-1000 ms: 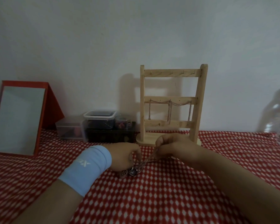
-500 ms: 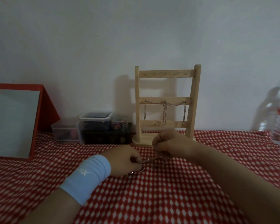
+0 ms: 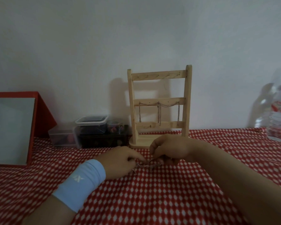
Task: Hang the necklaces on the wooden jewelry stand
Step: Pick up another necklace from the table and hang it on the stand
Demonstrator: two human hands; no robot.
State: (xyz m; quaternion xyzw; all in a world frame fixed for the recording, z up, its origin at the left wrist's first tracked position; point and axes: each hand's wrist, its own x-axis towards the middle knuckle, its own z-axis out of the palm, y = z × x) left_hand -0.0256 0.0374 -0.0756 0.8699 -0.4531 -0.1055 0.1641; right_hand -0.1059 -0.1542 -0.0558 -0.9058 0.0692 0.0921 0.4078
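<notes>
At frame centre, left grip (image 3: 120, 161) and right grip (image 3: 169, 148) each pinch a necklace (image 3: 144, 165) down at the counter (image 3: 152, 200), before the stand (image 3: 188, 101).

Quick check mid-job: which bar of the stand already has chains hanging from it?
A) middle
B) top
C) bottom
A: the chains drape along the middle bar of the stand and hang down from it, while the top bar carries nothing.
</notes>
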